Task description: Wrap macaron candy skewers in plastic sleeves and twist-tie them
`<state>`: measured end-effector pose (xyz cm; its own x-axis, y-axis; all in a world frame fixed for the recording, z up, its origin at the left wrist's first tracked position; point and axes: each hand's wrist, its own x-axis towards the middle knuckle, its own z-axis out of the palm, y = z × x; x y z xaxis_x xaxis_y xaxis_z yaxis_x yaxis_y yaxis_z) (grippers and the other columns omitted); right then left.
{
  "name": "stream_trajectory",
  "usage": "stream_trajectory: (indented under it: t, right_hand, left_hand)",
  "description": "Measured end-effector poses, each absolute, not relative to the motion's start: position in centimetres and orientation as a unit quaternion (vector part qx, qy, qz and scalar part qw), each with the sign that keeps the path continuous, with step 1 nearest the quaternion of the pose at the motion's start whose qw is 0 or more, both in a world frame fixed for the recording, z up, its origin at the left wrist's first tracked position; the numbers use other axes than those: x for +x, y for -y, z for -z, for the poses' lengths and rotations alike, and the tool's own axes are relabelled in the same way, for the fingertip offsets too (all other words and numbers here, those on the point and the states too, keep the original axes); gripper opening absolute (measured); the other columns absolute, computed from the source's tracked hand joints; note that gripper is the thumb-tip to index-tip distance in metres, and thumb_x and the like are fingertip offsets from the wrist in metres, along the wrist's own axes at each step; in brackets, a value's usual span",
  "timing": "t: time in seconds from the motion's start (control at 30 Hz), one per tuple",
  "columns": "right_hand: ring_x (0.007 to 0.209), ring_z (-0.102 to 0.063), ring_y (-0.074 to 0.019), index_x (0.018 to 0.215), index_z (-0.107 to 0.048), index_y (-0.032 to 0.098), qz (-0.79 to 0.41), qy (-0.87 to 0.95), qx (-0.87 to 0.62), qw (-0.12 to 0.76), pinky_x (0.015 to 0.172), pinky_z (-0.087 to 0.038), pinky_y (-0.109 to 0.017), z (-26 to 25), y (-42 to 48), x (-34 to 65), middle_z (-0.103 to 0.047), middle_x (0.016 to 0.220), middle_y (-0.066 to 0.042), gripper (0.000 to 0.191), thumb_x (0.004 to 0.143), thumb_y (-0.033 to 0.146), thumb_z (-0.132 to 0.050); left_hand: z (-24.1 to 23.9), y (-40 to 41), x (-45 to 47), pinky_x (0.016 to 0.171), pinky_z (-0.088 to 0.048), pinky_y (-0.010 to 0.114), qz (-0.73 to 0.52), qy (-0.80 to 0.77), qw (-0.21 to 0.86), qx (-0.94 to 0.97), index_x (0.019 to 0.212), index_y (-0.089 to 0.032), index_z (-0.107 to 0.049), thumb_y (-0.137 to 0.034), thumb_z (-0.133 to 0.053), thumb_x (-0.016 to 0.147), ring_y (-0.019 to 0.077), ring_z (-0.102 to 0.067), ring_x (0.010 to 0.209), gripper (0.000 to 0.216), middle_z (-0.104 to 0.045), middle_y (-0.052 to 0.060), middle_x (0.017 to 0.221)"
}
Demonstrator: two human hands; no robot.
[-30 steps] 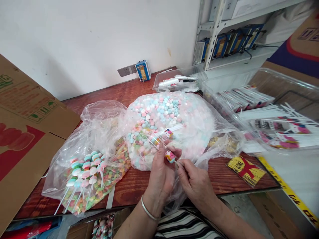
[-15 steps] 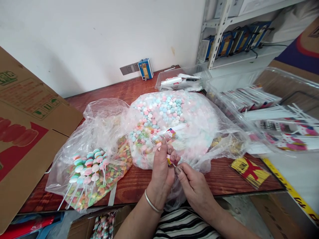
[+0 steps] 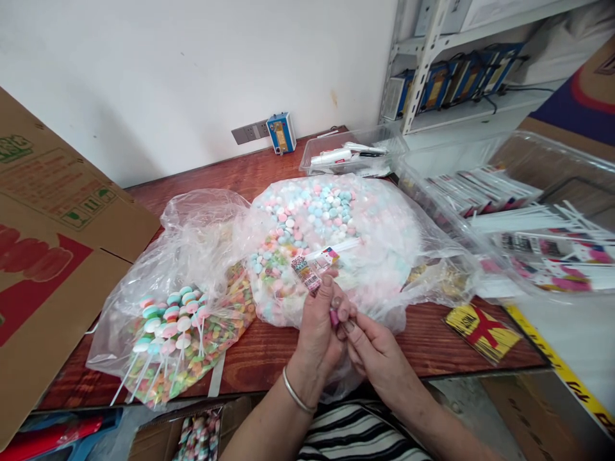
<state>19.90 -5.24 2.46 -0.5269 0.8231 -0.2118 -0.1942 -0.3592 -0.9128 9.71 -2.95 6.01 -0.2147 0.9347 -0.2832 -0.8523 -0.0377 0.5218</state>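
My left hand (image 3: pixel 319 326) is closed around a small printed wrapper (image 3: pixel 306 274), whose patterned end sticks out above the thumb. A pink bit of it shows between the fingers of both hands. My right hand (image 3: pixel 372 346) is pinched against the left fingertips; what lies in that pinch is hidden. Just beyond my hands rests a big clear bag of pastel candies (image 3: pixel 331 205). On top of it lie white sticks (image 3: pixel 346 245) and another printed wrapper (image 3: pixel 329 256). To the left, several candy lollipops (image 3: pixel 170 323) with white sticks sit on a bag of ring-shaped candies (image 3: pixel 243 294).
A clear bin (image 3: pixel 451 224) of printed wrappers and white sticks stands at right. A smaller clear tray (image 3: pixel 307 153) is at the back. A yellow packet with a red cross (image 3: pixel 482 333) lies near the front edge. A cardboard box (image 3: pixel 110 275) borders the left.
Both hands have shifted slightly right and down. More of the printed wrapper now sticks out above my left thumb, and the white stick seen between the hands is hidden.
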Motion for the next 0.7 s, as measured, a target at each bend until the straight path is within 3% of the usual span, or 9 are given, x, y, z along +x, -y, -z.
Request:
stream_trajectory:
  t: [0.2, 0.43, 0.6, 0.7]
  right_hand:
    - [0.045, -0.027, -0.0083, 0.074, -0.045, 0.021, -0.685, 0.541, -0.375, 0.313, 0.040, -0.022, -0.021, -2.6, 5.1, 20.8, -0.032, 0.056, 0.008, 0.037, 0.095, 0.052, -0.046]
    - [0.056, -0.039, -0.0121, 0.072, -0.045, 0.021, -0.562, 0.642, -0.391, 0.347, 0.050, -0.033, -0.023, -3.3, 5.6, 20.3, -0.043, 0.062, 0.004, 0.030, 0.098, 0.037, -0.041]
    - [0.073, -0.053, -0.0172, 0.085, -0.054, 0.020, -0.514, 0.628, -0.416, 0.410, 0.067, -0.044, -0.027, -3.2, 4.3, 19.8, -0.057, 0.079, -0.002, 0.021, 0.097, 0.033, -0.042]
    - [0.063, -0.050, -0.0157, 0.082, -0.053, 0.021, -0.486, 0.626, -0.438, 0.424, 0.059, -0.041, -0.025, -2.9, 3.9, 20.1, -0.053, 0.070, 0.001, 0.022, 0.097, 0.033, -0.042]
  left_hand:
    - [-6.3, 3.0, 8.8, 0.076, -0.053, 0.026, -0.724, -0.326, 0.605, 0.071, 0.095, -0.016, -0.063, -0.034, -0.073, 0.079, 0.0074, -0.055, 0.059, 0.026, -0.051, -0.007, 0.061]
    - [-6.1, 3.0, 9.1, 0.080, -0.051, 0.030, -0.720, -0.344, 0.590, 0.125, 0.091, -0.017, -0.064, -0.037, -0.066, 0.085, 0.0060, -0.048, 0.049, 0.021, -0.043, -0.010, 0.051]
    - [-5.0, 4.4, 10.8, 0.077, -0.047, 0.025, -0.652, -0.384, 0.638, 0.142, 0.098, -0.017, -0.062, -0.033, -0.075, 0.077, 0.0122, -0.062, 0.076, 0.030, -0.066, 0.001, 0.081]
    - [-4.8, 4.8, 10.5, 0.080, -0.047, 0.026, -0.634, -0.459, 0.586, 0.209, 0.100, -0.018, -0.058, -0.031, -0.072, 0.079, 0.0139, -0.062, 0.082, 0.028, -0.067, 0.003, 0.090]
